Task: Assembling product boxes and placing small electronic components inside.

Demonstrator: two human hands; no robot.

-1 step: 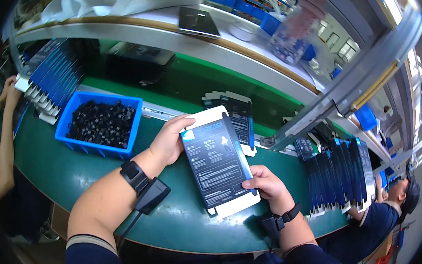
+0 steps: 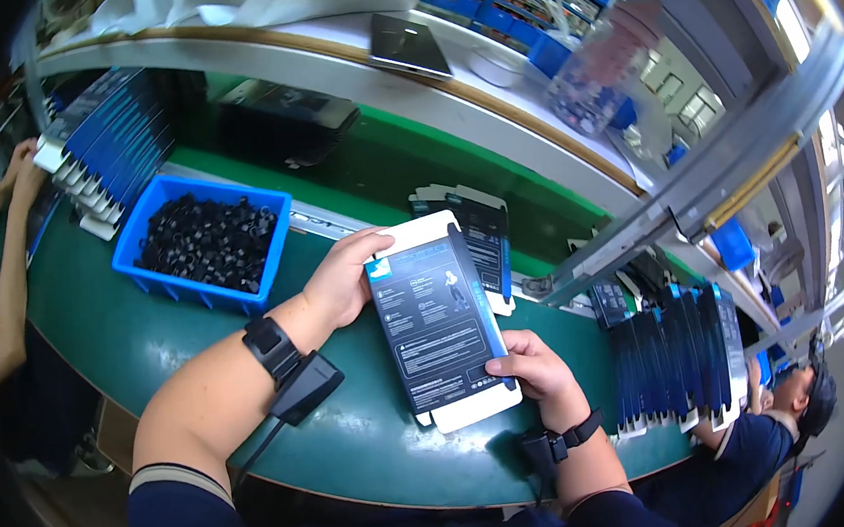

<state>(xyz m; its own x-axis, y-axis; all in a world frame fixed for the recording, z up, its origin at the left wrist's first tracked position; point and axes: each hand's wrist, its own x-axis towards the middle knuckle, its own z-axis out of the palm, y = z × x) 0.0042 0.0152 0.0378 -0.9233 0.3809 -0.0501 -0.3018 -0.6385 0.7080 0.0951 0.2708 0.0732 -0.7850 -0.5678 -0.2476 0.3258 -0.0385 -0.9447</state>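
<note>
Between my two hands is a flat, dark carton (image 2: 436, 328) with white end flaps, a blue edge and a printed figure on its face. My left hand (image 2: 341, 279) grips its upper left corner, thumb on the top flap. At the lower right edge my right hand (image 2: 534, 366) pinches it, thumb lying on the printed face. The carton is held tilted above the green table (image 2: 347, 441). Just behind it, several similar flat cartons (image 2: 484, 223) lie partly hidden by the one I hold.
A blue bin (image 2: 262, 296) full of small black parts stands left. Carton rows stand at far left (image 2: 119, 129) and right (image 2: 671, 357). Behind runs a green belt (image 2: 395, 130) carrying a black item (image 2: 289, 120), below a shelf (image 2: 252, 42). Co-workers' arms (image 2: 6, 270) and a person (image 2: 750, 456) flank me.
The whole view has shifted very slightly. Both hands keep the same hold on the carton.
</note>
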